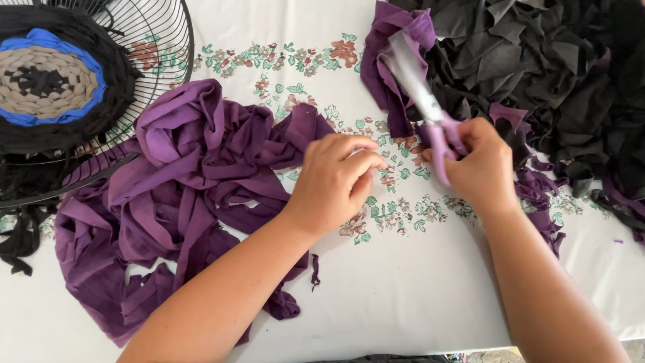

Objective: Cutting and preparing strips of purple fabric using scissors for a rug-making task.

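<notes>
Right hand (480, 168) — fingers closed on purple-handled scissors (423, 101), blades blurred, pointing up-left. Left hand (336, 181) — fingers loosely curled, empty, beside the purple fabric strips (188, 181) heaped on the bench (403, 296). Dark scraps (537, 67) lie upper right.

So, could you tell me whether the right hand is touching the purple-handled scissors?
Touching. The head view shows the right hand closed around the purple handles of the scissors, blades pointing up and away.
</notes>
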